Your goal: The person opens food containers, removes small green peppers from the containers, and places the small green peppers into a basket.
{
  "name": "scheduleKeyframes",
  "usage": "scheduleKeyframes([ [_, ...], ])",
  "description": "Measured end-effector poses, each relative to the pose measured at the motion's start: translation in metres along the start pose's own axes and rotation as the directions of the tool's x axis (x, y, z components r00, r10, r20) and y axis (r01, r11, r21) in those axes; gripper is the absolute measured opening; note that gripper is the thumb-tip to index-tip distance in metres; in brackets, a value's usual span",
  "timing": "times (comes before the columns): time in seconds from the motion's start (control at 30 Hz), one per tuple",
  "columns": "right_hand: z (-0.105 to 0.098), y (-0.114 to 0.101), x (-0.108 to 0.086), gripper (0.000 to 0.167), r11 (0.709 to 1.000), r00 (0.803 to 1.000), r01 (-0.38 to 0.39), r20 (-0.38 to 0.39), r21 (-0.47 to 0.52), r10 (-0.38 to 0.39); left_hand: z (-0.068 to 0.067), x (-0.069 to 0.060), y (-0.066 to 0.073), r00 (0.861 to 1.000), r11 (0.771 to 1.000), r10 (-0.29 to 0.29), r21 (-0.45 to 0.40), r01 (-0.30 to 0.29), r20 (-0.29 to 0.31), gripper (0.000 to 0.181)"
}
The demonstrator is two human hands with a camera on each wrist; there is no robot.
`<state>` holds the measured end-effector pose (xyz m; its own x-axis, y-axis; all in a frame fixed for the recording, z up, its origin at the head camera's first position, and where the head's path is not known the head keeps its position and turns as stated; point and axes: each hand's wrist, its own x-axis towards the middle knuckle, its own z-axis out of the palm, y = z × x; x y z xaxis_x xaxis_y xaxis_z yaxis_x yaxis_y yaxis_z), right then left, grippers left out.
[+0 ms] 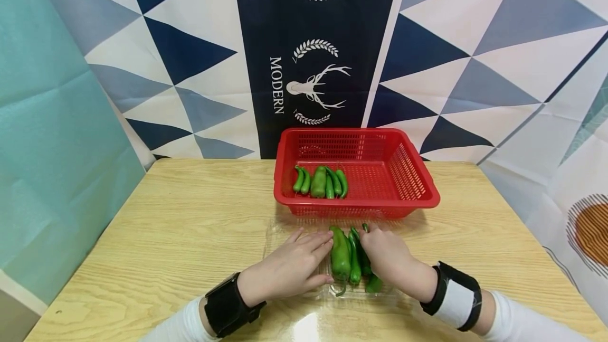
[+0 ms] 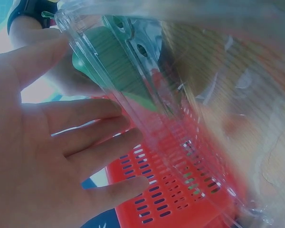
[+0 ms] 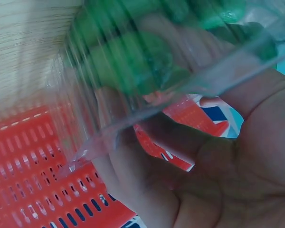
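Observation:
A clear plastic box lies on the table with several green peppers in it. The pale, thick green pepper is at the left of the group, beside a thinner green chili and darker ones. My left hand lies over the box's left part, fingers straight, fingertips at the thick pepper's upper left side. My right hand reaches into the box from the right. In the right wrist view, its thumb and fingers stand on either side of a green pepper, pinching it, seen blurred through the plastic.
Directly behind the box stands a red perforated basket. Several green peppers lie side by side in its left part. A patterned cloth hangs behind the wooden table.

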<state>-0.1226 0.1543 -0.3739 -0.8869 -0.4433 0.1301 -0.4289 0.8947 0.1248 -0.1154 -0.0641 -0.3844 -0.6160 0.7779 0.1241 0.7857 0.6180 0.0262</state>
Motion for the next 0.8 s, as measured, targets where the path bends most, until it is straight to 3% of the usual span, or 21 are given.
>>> scheduleKeyframes([
  [0.23,-0.0004,-0.0018,-0.0006,0.035,1.0,0.999,-0.02,0.029,0.023,0.019,0.0002,-0.0001,0.0001,1.0,1.0,0.0,-0.003,0.0,0.004,0.067],
  [0.4,-0.0008,0.0019,-0.0007,0.025,0.997,1.0,0.007,0.026,0.071,-0.008,0.0002,0.0,0.0001,1.0,1.0,0.0,-0.006,0.0,0.005,0.067],
  [0.63,0.0003,0.006,-0.0019,0.018,0.99,0.997,0.067,-0.039,0.123,-0.062,-0.0006,-0.0006,0.0003,1.0,1.0,-0.002,-0.003,0.002,0.01,0.066],
  [0.8,0.0025,0.0054,-0.0035,0.018,0.987,0.997,0.071,-0.009,0.144,-0.07,-0.0008,-0.0006,0.001,1.0,1.0,-0.001,0.006,0.001,0.006,0.066],
])
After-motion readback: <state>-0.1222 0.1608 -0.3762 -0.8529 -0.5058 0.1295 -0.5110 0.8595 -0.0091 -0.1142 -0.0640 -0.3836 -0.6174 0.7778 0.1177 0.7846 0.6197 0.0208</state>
